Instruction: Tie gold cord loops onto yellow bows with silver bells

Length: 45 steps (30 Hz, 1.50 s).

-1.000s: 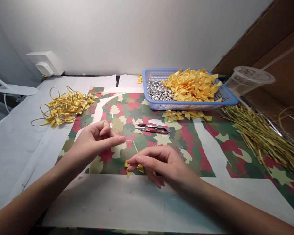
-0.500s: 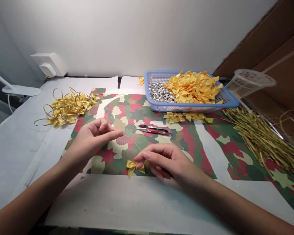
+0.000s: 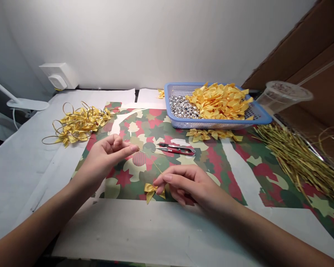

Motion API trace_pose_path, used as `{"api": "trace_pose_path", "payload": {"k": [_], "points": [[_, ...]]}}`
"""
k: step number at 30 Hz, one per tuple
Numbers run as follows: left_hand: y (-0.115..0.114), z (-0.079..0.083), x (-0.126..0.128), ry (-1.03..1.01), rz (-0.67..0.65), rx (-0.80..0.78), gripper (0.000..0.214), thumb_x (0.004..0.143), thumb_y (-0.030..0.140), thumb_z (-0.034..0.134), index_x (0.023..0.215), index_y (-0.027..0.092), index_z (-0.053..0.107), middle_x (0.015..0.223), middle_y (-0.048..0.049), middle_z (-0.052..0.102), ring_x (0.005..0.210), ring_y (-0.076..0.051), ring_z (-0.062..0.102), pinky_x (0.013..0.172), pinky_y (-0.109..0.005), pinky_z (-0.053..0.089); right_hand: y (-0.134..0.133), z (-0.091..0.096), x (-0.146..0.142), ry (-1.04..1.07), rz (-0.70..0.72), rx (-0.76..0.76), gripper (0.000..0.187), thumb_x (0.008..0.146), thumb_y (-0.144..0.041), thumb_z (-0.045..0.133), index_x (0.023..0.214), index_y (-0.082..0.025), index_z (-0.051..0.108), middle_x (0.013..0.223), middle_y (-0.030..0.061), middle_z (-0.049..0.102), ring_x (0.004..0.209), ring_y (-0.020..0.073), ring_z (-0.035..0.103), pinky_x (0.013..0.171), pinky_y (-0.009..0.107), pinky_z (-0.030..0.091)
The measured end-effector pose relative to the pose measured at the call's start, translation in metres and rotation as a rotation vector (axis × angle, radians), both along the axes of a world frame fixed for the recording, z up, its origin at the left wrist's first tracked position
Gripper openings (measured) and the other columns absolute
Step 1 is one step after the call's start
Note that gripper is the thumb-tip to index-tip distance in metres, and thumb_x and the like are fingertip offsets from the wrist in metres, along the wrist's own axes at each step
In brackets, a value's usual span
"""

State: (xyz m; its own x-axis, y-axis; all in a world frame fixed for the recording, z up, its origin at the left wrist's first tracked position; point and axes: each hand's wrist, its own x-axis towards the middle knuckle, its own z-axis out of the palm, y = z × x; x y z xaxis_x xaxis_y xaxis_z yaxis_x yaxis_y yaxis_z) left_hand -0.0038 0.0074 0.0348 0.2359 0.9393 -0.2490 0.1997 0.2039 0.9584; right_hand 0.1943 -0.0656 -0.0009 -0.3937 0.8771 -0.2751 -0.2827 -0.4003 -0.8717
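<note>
My left hand (image 3: pixel 114 150) pinches one end of a thin gold cord (image 3: pixel 155 164) between thumb and forefinger. Lower and to the right, my right hand (image 3: pixel 185 183) has its fingertips closed on the other end. The cord slants down between the two hands. Just under my right fingertips lies a yellow ribbon bow (image 3: pixel 150 190), partly hidden by them; whether the fingers touch it I cannot tell. Thread snips (image 3: pixel 178 149) with a red handle lie beyond the hands on the camouflage-patterned sheet (image 3: pixel 117 187).
A blue basket (image 3: pixel 219 125) holds silver beads (image 3: pixel 182 106) and yellow bows (image 3: pixel 219 102). Several bows (image 3: pixel 208 134) lie before it. Looped bows (image 3: pixel 78 126) are heaped at left. Gold cords (image 3: pixel 297 163) lie at right by a tilted plastic cup (image 3: pixel 284 96).
The whole view has shifted slightly. Both hands keep nearly the same pose, and the cord between them hangs a little slacker.
</note>
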Motion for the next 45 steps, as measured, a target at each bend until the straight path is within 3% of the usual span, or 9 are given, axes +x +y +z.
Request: {"api": "trace_pose_path", "payload": {"k": [12,24,32,39,45], "points": [[0.001,0.001,-0.001,-0.021,0.039,0.005,0.048,0.074,0.026,0.074,0.061,0.02,0.027,0.062,0.0061,0.041,0.056,-0.007,0.04,0.047,-0.018,0.033,0.0,-0.001,0.0,0.03,0.008,-0.005,0.022,0.085,-0.032,0.06,0.083,-0.015,0.073,0.073,0.0035,0.069,0.041,0.0017,0.034,0.034,0.017,0.021],[0.001,0.0,-0.003,-0.01,0.08,0.032,0.052,0.073,0.027,0.073,0.061,0.02,0.024,0.058,0.0072,0.038,0.054,-0.006,0.044,0.052,-0.021,0.032,0.001,0.001,0.0,0.025,-0.005,-0.017,0.021,0.083,-0.032,0.061,0.079,-0.015,0.072,0.07,0.003,0.068,0.04,0.0023,0.032,0.033,0.017,0.019],[0.004,-0.003,-0.003,-0.006,0.071,0.049,0.05,0.071,0.027,0.074,0.061,0.02,0.025,0.062,0.006,0.048,0.056,-0.007,0.049,0.052,-0.021,0.035,0.001,0.001,0.0,-0.022,-0.056,0.01,0.02,0.079,-0.03,0.059,0.071,-0.016,0.071,0.067,0.0008,0.065,0.04,0.0024,0.033,0.034,0.018,0.017],[0.004,-0.003,-0.003,0.088,0.036,0.078,0.054,0.072,0.028,0.073,0.062,0.021,0.02,0.059,0.0052,0.05,0.057,-0.009,0.047,0.05,-0.022,0.035,0.007,0.002,0.008,-0.227,-0.144,0.091,0.019,0.074,-0.025,0.055,0.062,-0.017,0.066,0.059,-0.0006,0.06,0.043,0.0054,0.039,0.039,0.02,0.026],[0.003,-0.002,-0.001,0.119,0.061,0.106,0.054,0.068,0.03,0.073,0.061,0.021,0.02,0.06,0.0037,0.054,0.059,-0.011,0.047,0.05,-0.022,0.036,0.012,0.002,0.015,-0.4,-0.085,0.171,0.022,0.077,-0.032,0.055,0.064,-0.017,0.067,0.05,-0.0036,0.052,0.04,0.0046,0.032,0.04,0.021,0.026]]}}
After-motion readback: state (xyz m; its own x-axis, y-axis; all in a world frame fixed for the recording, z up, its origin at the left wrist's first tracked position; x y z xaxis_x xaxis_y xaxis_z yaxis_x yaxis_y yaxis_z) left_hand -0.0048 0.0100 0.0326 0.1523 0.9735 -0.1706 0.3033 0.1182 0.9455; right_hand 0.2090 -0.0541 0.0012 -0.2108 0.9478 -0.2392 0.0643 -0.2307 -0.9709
